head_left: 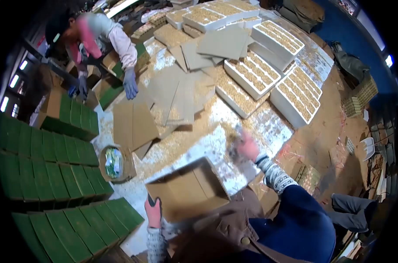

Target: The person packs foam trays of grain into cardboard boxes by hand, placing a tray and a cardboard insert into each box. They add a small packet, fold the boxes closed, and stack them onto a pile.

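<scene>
An open, empty cardboard box (pixel 188 184) stands tilted on the table edge right in front of my body. My left hand (pixel 154 213), in a pink and dark glove, grips the box's left corner, thumb on the wall. Over the table to the right of the box, my right hand (pixel 246 147) is stretched out in a similar glove. Motion smears its fingers, so I cannot see whether anything is in them. Beneath it lies tan loose litter, like husks or shavings, on the whitish table top (pixel 212 144).
White foam boxes (pixel 251 74) with rows of tan filling stand at the back right. Flat cardboard sheets (pixel 177 94) overlap mid-table. Green cartons (pixel 67 228) line the left. A round basket (pixel 116 164) holds plastic packets. Across the table, a co-worker's gloved hand (pixel 130 83) reaches near cartons.
</scene>
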Motion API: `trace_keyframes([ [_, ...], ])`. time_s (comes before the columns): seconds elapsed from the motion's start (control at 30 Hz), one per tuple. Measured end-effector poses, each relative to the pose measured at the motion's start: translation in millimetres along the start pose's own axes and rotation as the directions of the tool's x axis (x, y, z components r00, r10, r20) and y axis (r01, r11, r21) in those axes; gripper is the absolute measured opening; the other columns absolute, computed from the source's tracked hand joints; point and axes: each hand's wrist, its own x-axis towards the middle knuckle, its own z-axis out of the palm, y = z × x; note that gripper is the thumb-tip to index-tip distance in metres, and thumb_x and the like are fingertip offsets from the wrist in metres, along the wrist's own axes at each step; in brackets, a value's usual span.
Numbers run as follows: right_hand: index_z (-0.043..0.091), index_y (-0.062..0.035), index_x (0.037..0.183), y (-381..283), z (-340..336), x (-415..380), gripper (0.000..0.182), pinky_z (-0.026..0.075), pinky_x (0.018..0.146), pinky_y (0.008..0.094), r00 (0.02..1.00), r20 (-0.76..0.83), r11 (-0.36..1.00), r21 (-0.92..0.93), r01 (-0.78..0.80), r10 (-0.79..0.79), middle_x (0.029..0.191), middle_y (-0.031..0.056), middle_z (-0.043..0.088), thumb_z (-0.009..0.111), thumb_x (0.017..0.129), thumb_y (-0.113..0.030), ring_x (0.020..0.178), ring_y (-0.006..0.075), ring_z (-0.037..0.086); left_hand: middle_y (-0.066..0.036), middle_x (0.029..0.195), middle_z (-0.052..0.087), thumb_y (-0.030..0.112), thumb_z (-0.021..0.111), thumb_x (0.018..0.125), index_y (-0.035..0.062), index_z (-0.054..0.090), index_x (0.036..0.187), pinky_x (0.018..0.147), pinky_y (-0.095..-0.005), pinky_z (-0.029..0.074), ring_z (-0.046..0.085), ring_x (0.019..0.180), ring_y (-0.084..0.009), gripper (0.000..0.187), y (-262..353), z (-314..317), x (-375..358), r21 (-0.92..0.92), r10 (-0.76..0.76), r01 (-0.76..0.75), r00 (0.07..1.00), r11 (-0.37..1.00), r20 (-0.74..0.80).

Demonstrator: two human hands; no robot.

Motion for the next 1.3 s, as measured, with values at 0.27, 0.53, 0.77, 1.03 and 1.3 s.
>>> trace_keyframes([
  [0.27, 0.021, 0.0019, 0.141, 43, -61, 247, 0.095, 0.025, 0.107, 0.0432, 0.279, -0.459, 0.537, 0.745, -0.397, 0.843, 0.139, 0.0274, 0.032, 0.053, 0.078, -0.062, 0.129, 0.0407, 0.030, -0.005, 0.087, 0.057, 0.003, 0.059, 0.082, -0.0010, 0.053, 0.113, 0.049, -0.0227, 0.039, 0.049, 0.061, -0.0079, 0.031, 15, 13, -8, -0.144, -0.134, 0.131, 0.991, 0.981, -0.011],
  [0.53, 0.015, -0.0085, 0.144, 49, -78, 268, 0.101, 0.026, 0.107, 0.0420, 0.460, 0.086, 0.375, 0.459, -0.805, 0.884, 0.143, 0.0147, 0.032, 0.073, 0.069, -0.044, 0.124, 0.0284, 0.041, -0.006, 0.092, 0.056, 0.007, 0.061, 0.082, -0.0004, 0.046, 0.119, 0.054, -0.0234, 0.043, 0.052, 0.068, -0.0104, 0.041, 21, 20, -12, -0.318, -0.246, 0.209, 0.966, 0.925, -0.081],
  [0.77, 0.003, -0.0149, 0.146, 32, -49, 260, 0.121, 0.034, 0.101, 0.0439, 0.367, -0.045, 0.271, 0.756, -0.595, 0.929, 0.144, 0.0158, 0.028, 0.082, 0.059, -0.045, 0.128, 0.0316, 0.034, -0.007, 0.091, 0.062, 0.003, 0.057, 0.081, -0.0054, 0.055, 0.111, 0.067, -0.0264, 0.046, 0.054, 0.075, -0.0122, 0.030, 18, 14, -10, -0.337, 0.080, -0.070, 0.997, 0.939, 0.018],
  [1.03, 0.009, -0.0147, 0.146, -51, -80, 230, 0.114, 0.038, 0.098, 0.0420, 0.393, -0.120, 0.240, 0.931, -0.274, 0.912, 0.140, 0.0197, 0.032, 0.081, 0.058, -0.024, 0.120, 0.0307, 0.042, -0.008, 0.092, 0.065, 0.006, 0.059, 0.083, -0.0065, 0.058, 0.107, 0.072, -0.0282, 0.047, 0.056, 0.081, -0.0126, 0.028, -2, 11, -9, -0.399, -0.032, 0.020, 0.999, 0.917, -0.024],
  [1.3, 0.063, -0.0039, 0.103, -102, -97, 27, 0.033, 0.047, 0.081, 0.0328, 0.898, -0.282, 0.860, 0.296, 0.417, -0.338, 0.105, 0.0126, 0.061, 0.066, 0.071, 0.000, 0.095, 0.0245, 0.059, -0.009, 0.083, 0.066, 0.020, 0.057, 0.088, -0.0053, 0.061, 0.099, 0.069, -0.0309, 0.046, 0.059, 0.073, -0.0152, 0.028, 25, 16, 5, -0.299, 0.044, -0.053, 0.998, 0.953, -0.038],
])
